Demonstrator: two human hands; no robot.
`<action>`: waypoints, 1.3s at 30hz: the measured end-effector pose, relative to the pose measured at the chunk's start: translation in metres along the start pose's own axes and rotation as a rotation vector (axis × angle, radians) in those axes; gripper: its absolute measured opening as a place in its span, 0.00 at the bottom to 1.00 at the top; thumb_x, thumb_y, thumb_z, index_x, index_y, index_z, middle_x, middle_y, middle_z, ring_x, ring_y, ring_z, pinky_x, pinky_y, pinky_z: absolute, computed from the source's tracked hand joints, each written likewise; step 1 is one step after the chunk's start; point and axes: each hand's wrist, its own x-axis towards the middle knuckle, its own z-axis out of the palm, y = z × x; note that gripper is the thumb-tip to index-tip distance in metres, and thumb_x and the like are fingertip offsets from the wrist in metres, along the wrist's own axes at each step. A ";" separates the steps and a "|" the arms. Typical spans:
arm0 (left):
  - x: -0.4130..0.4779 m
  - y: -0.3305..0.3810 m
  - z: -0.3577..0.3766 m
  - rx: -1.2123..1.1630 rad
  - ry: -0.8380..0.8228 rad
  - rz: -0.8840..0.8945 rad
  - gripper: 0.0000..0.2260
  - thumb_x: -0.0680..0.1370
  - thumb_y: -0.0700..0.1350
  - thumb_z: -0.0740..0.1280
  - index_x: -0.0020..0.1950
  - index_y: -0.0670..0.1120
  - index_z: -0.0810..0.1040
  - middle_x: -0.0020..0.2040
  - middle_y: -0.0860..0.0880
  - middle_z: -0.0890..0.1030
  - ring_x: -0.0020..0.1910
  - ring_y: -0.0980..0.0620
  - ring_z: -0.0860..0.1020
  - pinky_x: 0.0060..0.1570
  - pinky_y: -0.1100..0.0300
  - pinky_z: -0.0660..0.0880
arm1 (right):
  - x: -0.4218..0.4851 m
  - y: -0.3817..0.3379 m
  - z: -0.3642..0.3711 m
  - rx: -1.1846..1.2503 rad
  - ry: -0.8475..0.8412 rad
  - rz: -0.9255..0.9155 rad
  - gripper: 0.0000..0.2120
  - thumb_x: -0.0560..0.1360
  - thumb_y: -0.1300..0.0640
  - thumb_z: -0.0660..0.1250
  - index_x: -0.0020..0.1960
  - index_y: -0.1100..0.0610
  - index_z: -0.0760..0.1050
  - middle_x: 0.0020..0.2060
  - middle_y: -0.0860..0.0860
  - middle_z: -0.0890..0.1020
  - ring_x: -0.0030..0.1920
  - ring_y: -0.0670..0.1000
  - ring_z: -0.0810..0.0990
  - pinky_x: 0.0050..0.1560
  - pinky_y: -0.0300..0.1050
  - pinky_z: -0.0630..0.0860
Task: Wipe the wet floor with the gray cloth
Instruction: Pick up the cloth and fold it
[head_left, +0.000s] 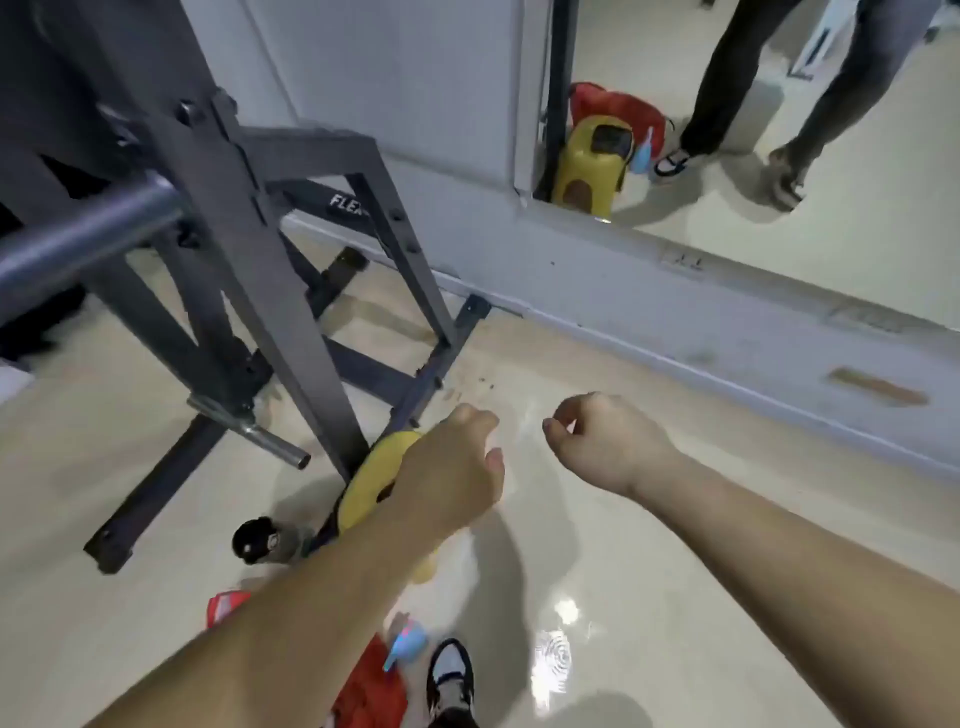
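Head view looks down on the floor (597, 545) - cream, glossy, filling the lower right of the frame, with bright glare and a ripple-patterned glint at lower centre-right. Both bare forearms reach in from the bottom edge. Right hand (608, 441), right of centre, hangs above the shiny patch with fingers loosely curled, nothing in them. Left hand (457, 467), at centre, is over a yellow stool (371, 478); its fingers bend away from the camera, so whether they grip anything cannot be told. The stool lies against the foot of a gray steel rack (249, 218) that crowds the upper left. Lower left of centre: a black-capped bottle (260, 540), a red bag (371, 686), a blue spray bottle (408, 642) and a black-and-white shoe (449, 675). A mirror (857, 249) spans the upper right - legs reflected in it.
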 end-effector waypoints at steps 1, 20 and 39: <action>0.006 -0.018 0.027 0.035 -0.087 -0.069 0.16 0.82 0.47 0.62 0.68 0.44 0.77 0.66 0.45 0.77 0.62 0.41 0.79 0.60 0.46 0.78 | 0.014 0.013 0.030 0.047 -0.018 0.045 0.14 0.78 0.44 0.60 0.49 0.49 0.82 0.43 0.49 0.84 0.47 0.56 0.82 0.45 0.45 0.78; 0.107 -0.324 0.380 0.641 0.122 -0.261 0.11 0.85 0.48 0.60 0.68 0.50 0.72 0.57 0.40 0.65 0.53 0.34 0.68 0.39 0.40 0.75 | 0.181 0.239 0.456 0.789 -0.136 0.115 0.13 0.75 0.50 0.61 0.46 0.57 0.80 0.39 0.54 0.86 0.36 0.55 0.84 0.39 0.47 0.79; 0.072 -0.123 0.511 -0.642 -0.466 -0.344 0.32 0.69 0.69 0.75 0.56 0.43 0.79 0.51 0.44 0.87 0.47 0.44 0.87 0.49 0.49 0.83 | 0.116 0.380 0.469 1.296 -0.147 0.278 0.24 0.71 0.52 0.77 0.63 0.60 0.77 0.60 0.64 0.83 0.55 0.62 0.85 0.68 0.66 0.73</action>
